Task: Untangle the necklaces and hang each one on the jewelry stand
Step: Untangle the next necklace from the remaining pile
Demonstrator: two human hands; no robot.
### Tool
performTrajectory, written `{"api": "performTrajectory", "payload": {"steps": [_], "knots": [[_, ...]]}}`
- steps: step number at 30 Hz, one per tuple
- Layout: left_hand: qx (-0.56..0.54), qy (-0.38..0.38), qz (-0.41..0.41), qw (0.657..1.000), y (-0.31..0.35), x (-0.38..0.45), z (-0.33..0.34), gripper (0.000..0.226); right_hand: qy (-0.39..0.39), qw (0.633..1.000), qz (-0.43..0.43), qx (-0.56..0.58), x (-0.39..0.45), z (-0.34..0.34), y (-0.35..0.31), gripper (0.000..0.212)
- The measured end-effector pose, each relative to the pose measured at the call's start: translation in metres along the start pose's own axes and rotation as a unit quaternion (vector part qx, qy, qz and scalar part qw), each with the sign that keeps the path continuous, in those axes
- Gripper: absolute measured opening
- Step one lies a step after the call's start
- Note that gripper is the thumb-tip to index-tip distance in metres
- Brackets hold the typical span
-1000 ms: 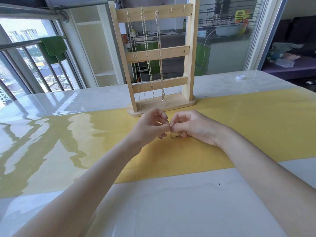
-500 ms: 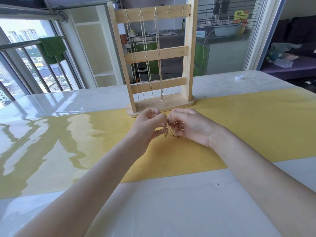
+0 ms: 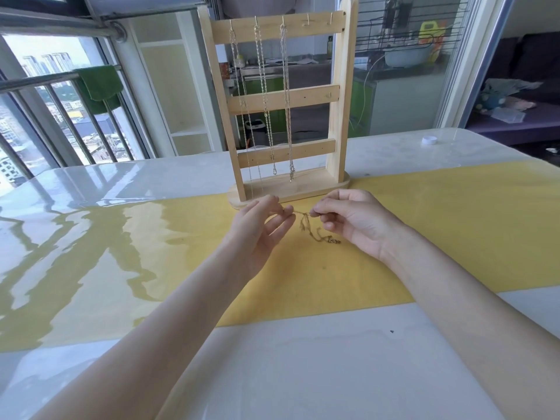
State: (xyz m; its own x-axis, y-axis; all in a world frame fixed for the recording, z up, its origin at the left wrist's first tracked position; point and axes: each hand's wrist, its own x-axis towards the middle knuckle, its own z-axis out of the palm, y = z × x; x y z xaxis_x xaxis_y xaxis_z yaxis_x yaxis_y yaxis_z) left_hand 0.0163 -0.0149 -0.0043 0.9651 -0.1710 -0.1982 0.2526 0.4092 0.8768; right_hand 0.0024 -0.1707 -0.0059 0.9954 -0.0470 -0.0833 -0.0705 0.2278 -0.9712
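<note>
Head view is showing the gold necklace [image 3: 315, 230] lying on the yellow runner [image 3: 454, 219], just in front of the jewelry stand [image 3: 285, 98] — open counter [image 3: 303, 374] is spreading wide on the near side. The left hand [image 3: 260, 225] and right hand [image 3: 351, 219] are each pinching the chain, its taut part running left-right between them (the tangle is dangling below). Half a second ago the hands were touching; now they are pulling apart.

Left hand [image 3: 257, 225]: pinches one end of the gold chain [image 3: 306, 227].
Right hand [image 3: 353, 221]: pinches the chain's other side; tangled rest droops onto the yellow mat [image 3: 454, 222].
Jewelry stand [image 3: 285, 101]: three silver necklaces [image 3: 263, 86] hang from top hooks.
</note>
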Motion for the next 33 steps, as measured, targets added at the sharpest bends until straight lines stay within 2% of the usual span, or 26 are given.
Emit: {"api": "performTrajectory", "payload": {"steps": [3,5,8,14,17,21,26,33], "knots": [[-0.021,0.014,0.005,1.000,0.001,0.002,-0.001,0.015,0.022,0.999,-0.002,-0.034,-0.001,-0.002,0.001,0.018],[0.031,0.019,0.022,0.999,0.000,0.001,-0.001,0.013,0.022,0.998,-0.005,-0.054,-0.002,-0.004,0.000,0.018],[0.050,0.039,0.059,0.996,-0.001,0.000,0.001,0.013,0.010,0.997,-0.005,-0.073,-0.003,-0.006,-0.003,0.018],[0.050,0.051,0.071,0.995,0.002,0.003,-0.003,0.012,-0.016,0.995,0.012,-0.096,-0.003,-0.008,-0.004,0.017],[0.102,0.019,0.051,0.993,0.000,0.003,-0.003,0.015,-0.042,0.998,0.030,-0.038,-0.002,-0.009,-0.005,0.016],[0.146,-0.065,0.023,0.987,-0.003,0.001,-0.001,0.020,-0.080,0.995,0.058,0.013,-0.002,-0.009,-0.008,0.015],[0.252,-0.163,0.021,0.954,-0.007,-0.005,0.004,0.026,-0.103,0.992,0.073,0.013,-0.003,-0.007,-0.009,0.016],[0.369,-0.182,0.072,0.909,-0.006,-0.009,-0.001,0.009,-0.079,0.994,0.079,-0.003,-0.002,-0.007,-0.007,0.017]]}}
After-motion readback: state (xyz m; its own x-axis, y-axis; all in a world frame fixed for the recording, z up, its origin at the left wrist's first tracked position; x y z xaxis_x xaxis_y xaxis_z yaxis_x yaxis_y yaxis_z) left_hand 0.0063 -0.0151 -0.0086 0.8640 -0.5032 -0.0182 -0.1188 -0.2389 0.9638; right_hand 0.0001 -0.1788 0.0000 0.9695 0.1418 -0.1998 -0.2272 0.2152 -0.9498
